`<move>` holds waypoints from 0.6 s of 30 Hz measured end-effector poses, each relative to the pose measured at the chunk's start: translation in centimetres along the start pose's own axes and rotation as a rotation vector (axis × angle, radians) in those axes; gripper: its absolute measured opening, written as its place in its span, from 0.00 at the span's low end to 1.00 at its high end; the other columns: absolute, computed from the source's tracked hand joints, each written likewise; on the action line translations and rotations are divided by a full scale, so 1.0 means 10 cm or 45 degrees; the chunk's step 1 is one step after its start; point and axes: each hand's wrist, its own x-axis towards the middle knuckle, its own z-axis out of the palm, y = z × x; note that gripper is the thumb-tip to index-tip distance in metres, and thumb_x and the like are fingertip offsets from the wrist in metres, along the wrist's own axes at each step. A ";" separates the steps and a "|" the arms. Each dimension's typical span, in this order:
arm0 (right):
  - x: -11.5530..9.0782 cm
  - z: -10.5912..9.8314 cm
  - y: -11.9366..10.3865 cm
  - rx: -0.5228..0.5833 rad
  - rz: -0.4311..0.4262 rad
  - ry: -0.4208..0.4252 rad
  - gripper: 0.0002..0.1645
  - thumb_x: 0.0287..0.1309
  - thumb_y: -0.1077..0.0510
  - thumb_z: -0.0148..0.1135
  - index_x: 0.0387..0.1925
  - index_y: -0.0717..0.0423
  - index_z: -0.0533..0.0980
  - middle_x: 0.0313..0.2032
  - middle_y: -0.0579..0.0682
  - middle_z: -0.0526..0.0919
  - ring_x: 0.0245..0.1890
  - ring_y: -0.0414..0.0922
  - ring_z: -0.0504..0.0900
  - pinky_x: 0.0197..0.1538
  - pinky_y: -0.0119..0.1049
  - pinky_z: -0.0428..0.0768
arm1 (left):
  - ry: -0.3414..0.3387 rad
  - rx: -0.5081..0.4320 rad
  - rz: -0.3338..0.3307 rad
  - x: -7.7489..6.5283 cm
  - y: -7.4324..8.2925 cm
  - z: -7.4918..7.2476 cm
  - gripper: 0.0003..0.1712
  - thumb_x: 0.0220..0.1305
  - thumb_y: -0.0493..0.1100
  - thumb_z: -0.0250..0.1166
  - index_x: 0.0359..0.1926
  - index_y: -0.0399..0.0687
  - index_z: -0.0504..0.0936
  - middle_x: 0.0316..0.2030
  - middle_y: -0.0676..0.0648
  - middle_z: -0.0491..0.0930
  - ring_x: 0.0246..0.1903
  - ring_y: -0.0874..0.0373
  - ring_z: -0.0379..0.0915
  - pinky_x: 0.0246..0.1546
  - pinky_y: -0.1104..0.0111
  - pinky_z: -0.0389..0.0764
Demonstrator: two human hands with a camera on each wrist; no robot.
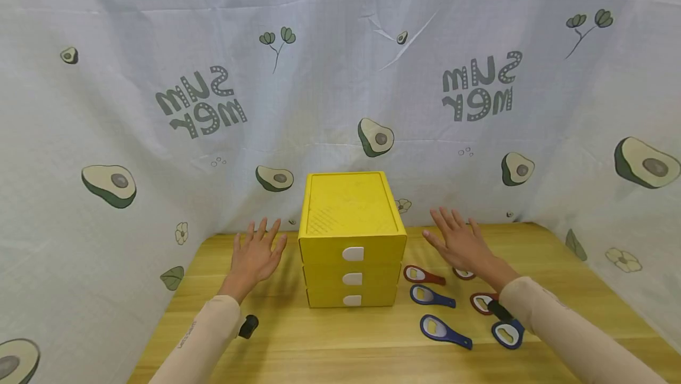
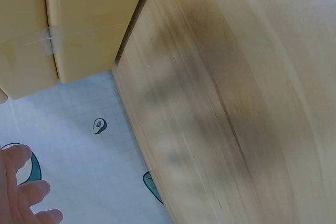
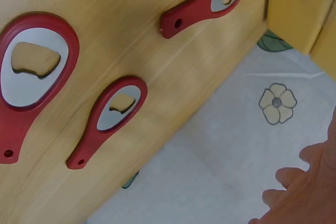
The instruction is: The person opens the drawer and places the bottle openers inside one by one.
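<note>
A yellow box with three shut drawers, each with a white tab handle, stands mid-table. My left hand hovers flat just left of it, fingers spread, holding nothing; its fingertips show beside the box's side. My right hand is spread flat to the right of the box, over several bottle openers, with one red opener partly hidden beneath it. Two red openers lie below that hand, whose fingertips touch nothing.
More openers lie right of the box: a red one, two blue ones, another red and a blue. An avocado-print cloth walls the wooden table at the back and both sides.
</note>
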 end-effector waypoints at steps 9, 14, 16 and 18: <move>-0.09 0.04 0.06 -0.010 0.029 -0.001 0.45 0.75 0.36 0.41 0.78 0.62 0.51 0.76 0.69 0.51 0.74 0.71 0.47 0.70 0.71 0.40 | -0.011 -0.018 0.003 0.01 0.00 0.00 0.36 0.79 0.63 0.35 0.80 0.55 0.53 0.78 0.39 0.49 0.77 0.34 0.38 0.71 0.33 0.39; -0.16 0.01 0.04 0.004 0.033 -0.003 0.45 0.75 0.35 0.40 0.77 0.63 0.52 0.75 0.70 0.51 0.74 0.72 0.49 0.70 0.72 0.42 | 0.038 -0.105 0.018 0.01 0.05 -0.06 0.36 0.79 0.63 0.32 0.80 0.54 0.53 0.78 0.39 0.50 0.77 0.35 0.42 0.70 0.32 0.43; -0.18 -0.01 0.03 0.010 0.007 0.024 0.44 0.76 0.37 0.41 0.77 0.64 0.53 0.74 0.71 0.53 0.73 0.73 0.51 0.70 0.72 0.47 | 0.080 -0.188 0.035 0.01 0.09 -0.10 0.36 0.79 0.62 0.32 0.79 0.53 0.54 0.77 0.38 0.52 0.76 0.35 0.47 0.70 0.34 0.48; -0.21 -0.05 0.02 0.036 -0.013 0.044 0.43 0.76 0.38 0.41 0.76 0.64 0.54 0.74 0.71 0.55 0.72 0.74 0.53 0.69 0.71 0.51 | 0.117 -0.299 0.059 0.02 0.13 -0.13 0.36 0.80 0.62 0.32 0.79 0.52 0.55 0.77 0.39 0.55 0.75 0.37 0.50 0.70 0.37 0.52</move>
